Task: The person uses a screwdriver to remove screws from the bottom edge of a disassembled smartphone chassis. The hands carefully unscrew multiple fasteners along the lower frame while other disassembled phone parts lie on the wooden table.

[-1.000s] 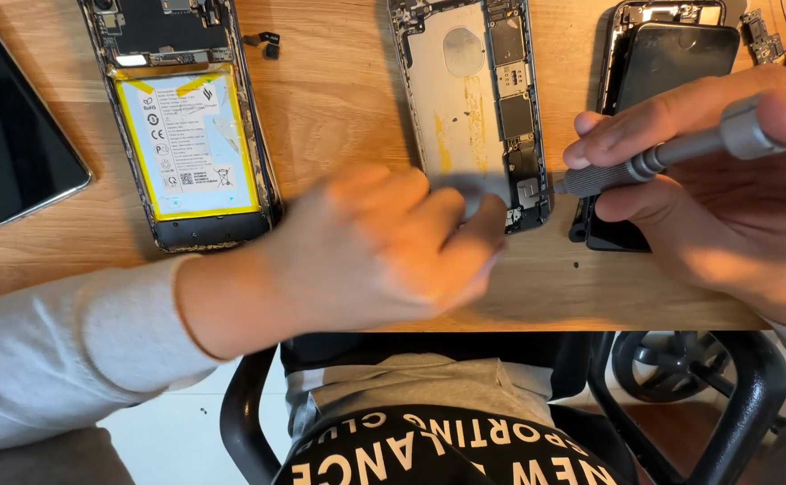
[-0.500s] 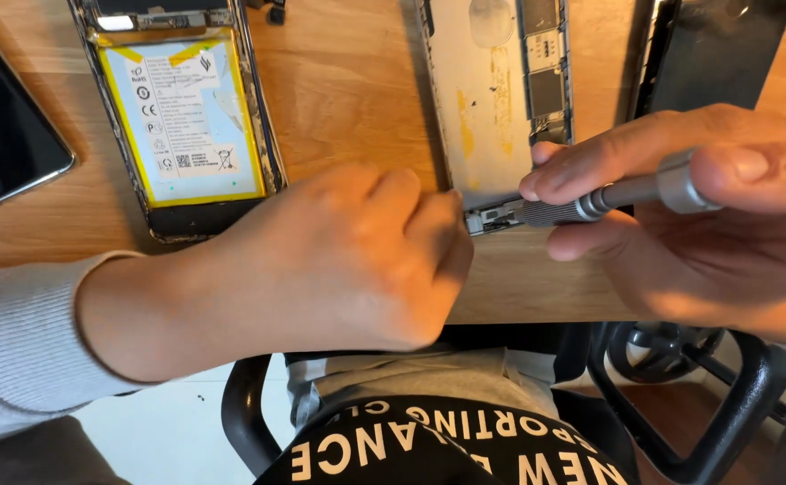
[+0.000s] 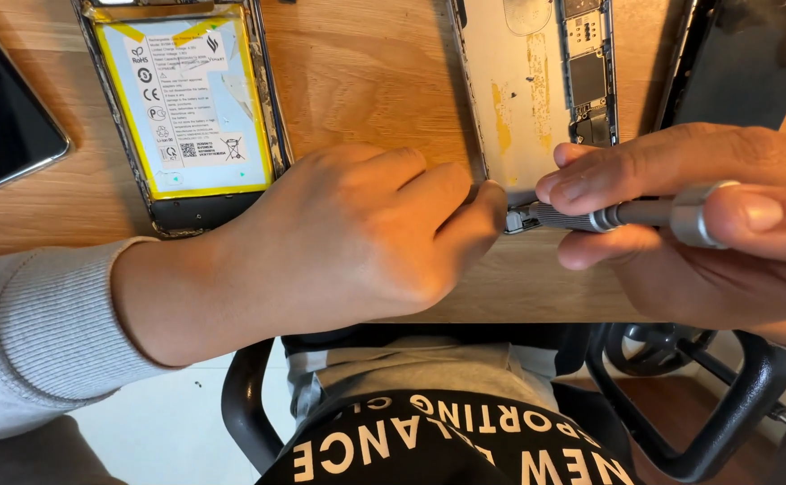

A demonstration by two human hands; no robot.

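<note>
I see the opened silver phone chassis [image 3: 536, 99] lying on the wooden table [image 3: 366, 81], its battery bay already empty and its circuit board still in place. My right hand [image 3: 707, 224] grips a slim grey metal screwdriver [image 3: 617, 216], tip at the chassis's lower edge. My left hand [image 3: 357, 233], fingers curled, pinches that same edge. Left of the chassis lies a phone with a yellow-rimmed battery [image 3: 186, 108]; right of it, a dark phone body [image 3: 743, 63]. Nothing blocks the tip.
</note>
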